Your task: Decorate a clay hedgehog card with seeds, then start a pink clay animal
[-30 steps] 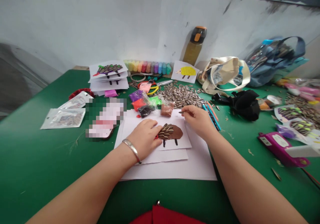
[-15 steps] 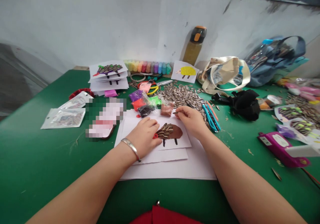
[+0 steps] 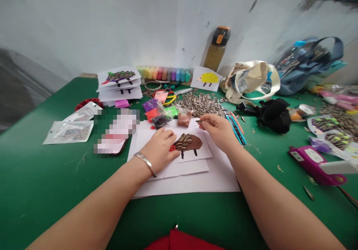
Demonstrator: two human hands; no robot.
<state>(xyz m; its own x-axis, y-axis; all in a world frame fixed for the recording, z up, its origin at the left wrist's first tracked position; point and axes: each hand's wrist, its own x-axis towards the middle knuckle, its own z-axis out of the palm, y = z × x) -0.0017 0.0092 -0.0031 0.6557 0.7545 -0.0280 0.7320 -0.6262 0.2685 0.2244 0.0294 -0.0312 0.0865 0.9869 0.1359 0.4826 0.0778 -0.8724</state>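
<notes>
A brown clay hedgehog [image 3: 192, 142] with sunflower seeds pressed into its back lies on a white card [image 3: 201, 153] atop larger white sheets [image 3: 195, 183]. My left hand [image 3: 159, 149] rests flat on the card, fingertips against the hedgehog's left end. My right hand [image 3: 219, 129] hovers just right of and behind the hedgehog, pinching a single sunflower seed [image 3: 199, 121] between thumb and forefinger. A pile of loose sunflower seeds [image 3: 201, 104] lies just behind.
Small clay bags [image 3: 162, 116] sit behind the sheets. Finished hedgehog cards [image 3: 119, 82] are stacked back left, a clay set [image 3: 165, 73] and bottle [image 3: 216, 48] by the wall. Blue tools [image 3: 236, 129], black cloth [image 3: 272, 114], bags and a purple box [image 3: 316, 160] crowd the right.
My right hand has drifted slightly left with the seed in it, closer to the hedgehog's top. The left hand stays on the card. The view has tilted a little.
</notes>
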